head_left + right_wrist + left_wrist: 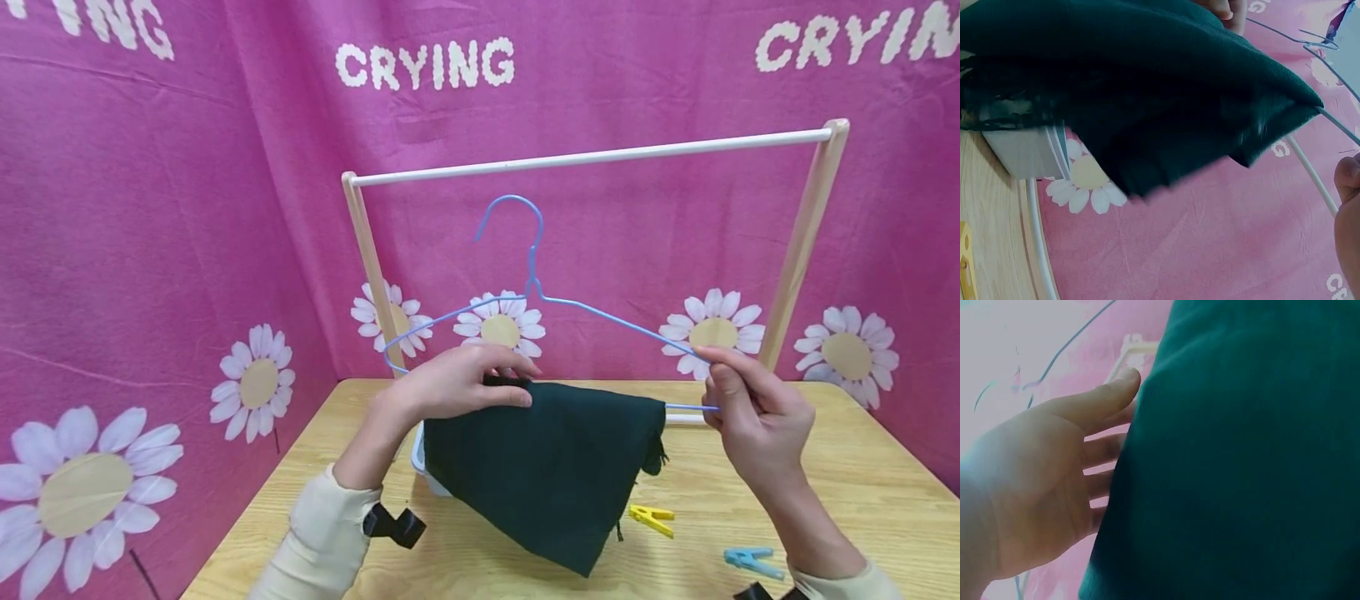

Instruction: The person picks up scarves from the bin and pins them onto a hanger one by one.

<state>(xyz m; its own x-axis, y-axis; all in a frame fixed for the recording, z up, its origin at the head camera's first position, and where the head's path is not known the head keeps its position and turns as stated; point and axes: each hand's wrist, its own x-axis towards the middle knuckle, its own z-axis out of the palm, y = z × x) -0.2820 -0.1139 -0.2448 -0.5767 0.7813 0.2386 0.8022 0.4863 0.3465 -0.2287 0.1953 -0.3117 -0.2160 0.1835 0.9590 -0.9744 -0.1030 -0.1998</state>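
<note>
A blue wire hanger (592,309) is held up in front of the rack, its hook at the top. My right hand (765,417) pinches its right end between thumb and fingers. Over the hanger's bottom bar drapes a dark green fringed cloth (555,467), its lower corner hanging down to a point. At the cloth's upper left edge is my left hand (457,379), thumb and fingers extended and touching the fabric. From the left wrist view, the cloth (1241,456) partly hides those fingers. The right wrist view shows the cloth's folded underside (1147,119).
Behind stands a rack with a white rail (600,157) and wooden posts (806,242). A yellow clothespin (652,518) and a blue clothespin (753,561) lie on the wooden table (847,467). The cloth partly hides a white container (420,458).
</note>
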